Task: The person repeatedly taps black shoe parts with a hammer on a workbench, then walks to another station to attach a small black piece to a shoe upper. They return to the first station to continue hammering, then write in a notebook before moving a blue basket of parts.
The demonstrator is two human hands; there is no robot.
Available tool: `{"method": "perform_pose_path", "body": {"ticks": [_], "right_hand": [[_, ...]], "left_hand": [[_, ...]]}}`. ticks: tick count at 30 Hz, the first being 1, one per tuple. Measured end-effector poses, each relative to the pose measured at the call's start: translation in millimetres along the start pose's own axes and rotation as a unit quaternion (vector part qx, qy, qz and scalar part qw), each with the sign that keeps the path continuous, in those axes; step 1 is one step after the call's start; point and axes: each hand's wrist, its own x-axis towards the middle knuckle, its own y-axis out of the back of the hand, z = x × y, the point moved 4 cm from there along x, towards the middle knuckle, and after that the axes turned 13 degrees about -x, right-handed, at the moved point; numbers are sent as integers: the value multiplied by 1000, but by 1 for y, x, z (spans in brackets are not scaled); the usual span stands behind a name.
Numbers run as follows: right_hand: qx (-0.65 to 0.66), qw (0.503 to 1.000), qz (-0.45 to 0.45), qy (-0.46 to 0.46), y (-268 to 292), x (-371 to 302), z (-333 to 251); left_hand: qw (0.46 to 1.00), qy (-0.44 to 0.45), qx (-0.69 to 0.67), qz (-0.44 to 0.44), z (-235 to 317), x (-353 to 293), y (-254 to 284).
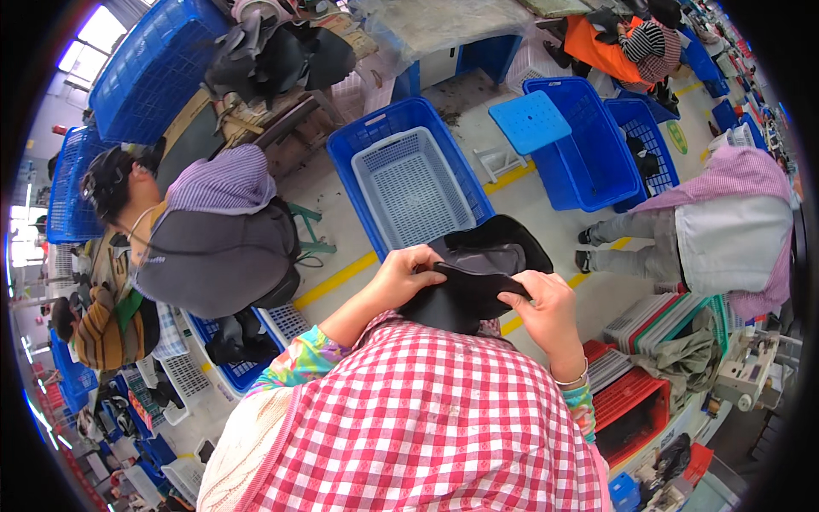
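Note:
A soft black piece, which looks like a leather shoe upper (461, 294), is stretched between my two hands in front of the red checked apron. My left hand (404, 277) pinches its edge at the left, thumb and fingers pressed together. At the right end, my right hand (548, 309) grips the edge between thumb and fingers. A curved flap with a grey lining stands up beyond the pinched edge. Just past the upper lies a white basket (414, 183), set inside a blue crate (354, 141) on the floor.
A person (222, 230) sits at the left by a bench (299, 107) piled with black pieces (277, 60). Another person (729, 226) stands at the right. Blue crates (589, 154), a blue stool (529, 122) and a red crate (636, 418) stand around me.

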Motion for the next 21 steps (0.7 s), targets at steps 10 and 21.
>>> {"method": "perform_pose_path", "body": {"ticks": [10, 21], "right_hand": [[1, 996, -77, -39, 39, 161, 121], [62, 970, -200, 124, 0, 367, 254]], "left_hand": [[991, -103, 77, 36, 44, 193, -14], [955, -26, 142, 259, 51, 323, -2]]}}
